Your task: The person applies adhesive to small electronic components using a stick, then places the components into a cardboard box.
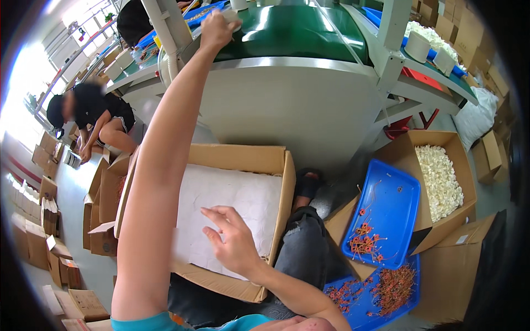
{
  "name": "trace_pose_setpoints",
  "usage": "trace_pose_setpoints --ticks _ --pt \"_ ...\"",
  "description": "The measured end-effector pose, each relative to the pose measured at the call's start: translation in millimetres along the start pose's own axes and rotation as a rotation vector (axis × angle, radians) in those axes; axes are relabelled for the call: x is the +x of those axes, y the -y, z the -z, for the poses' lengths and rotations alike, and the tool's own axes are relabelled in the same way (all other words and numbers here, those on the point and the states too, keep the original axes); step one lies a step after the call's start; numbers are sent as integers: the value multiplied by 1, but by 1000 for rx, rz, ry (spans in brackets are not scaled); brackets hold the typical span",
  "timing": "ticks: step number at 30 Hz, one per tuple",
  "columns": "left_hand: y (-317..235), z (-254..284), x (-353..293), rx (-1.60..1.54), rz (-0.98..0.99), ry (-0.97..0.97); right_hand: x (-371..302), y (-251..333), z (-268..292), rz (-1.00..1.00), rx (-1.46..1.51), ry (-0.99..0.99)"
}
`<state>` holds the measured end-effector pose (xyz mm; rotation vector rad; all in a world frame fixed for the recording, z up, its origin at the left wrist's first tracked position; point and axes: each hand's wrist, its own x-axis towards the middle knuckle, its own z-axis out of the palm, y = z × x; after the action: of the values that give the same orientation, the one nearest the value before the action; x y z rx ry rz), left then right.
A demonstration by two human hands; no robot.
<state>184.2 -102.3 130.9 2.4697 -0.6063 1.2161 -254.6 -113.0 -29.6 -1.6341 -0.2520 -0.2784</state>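
Note:
My left hand [217,30] reaches far forward to the left edge of a green conveyor belt [298,33]. Its fingers are closed, and something pale shows at the fingertips, too small to name. A white cylindrical piece [238,4] stands just beyond it. My right hand [234,243] hovers over an open cardboard box [288,182] at my lap, thumb and fingers apart with nothing in them. Inside the box lies a flat white layer [221,193], partly hidden by my left forearm.
Blue trays [386,193] with red-orange wired parts [395,289] sit at the right, beside a carton of white pieces [439,182]. A frame post [392,49] rises right of the belt. Another person [96,116] crouches at the far left among cartons [102,204].

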Motion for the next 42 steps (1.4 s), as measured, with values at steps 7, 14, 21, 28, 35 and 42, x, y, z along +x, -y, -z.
trace_pose_setpoints --ticks 7,14,21,28,35,42 --pt "-39 7 -39 -107 -148 -163 1 -7 9 -2 -43 -27" --pt "-58 119 -270 -445 -250 38 16 6 39 55 17 -237" --pt "-78 170 -514 -715 -220 1367 17 -2 94 133 -84 -554" --pt "-100 160 -511 -676 -391 1440 -68 -69 266 -348 -956 -674" --pt "-91 146 -524 -714 -276 1434 -121 -112 347 -771 -1206 -244" --pt "-95 151 -498 -650 -136 1212 -136 -121 330 -820 -1319 -352"
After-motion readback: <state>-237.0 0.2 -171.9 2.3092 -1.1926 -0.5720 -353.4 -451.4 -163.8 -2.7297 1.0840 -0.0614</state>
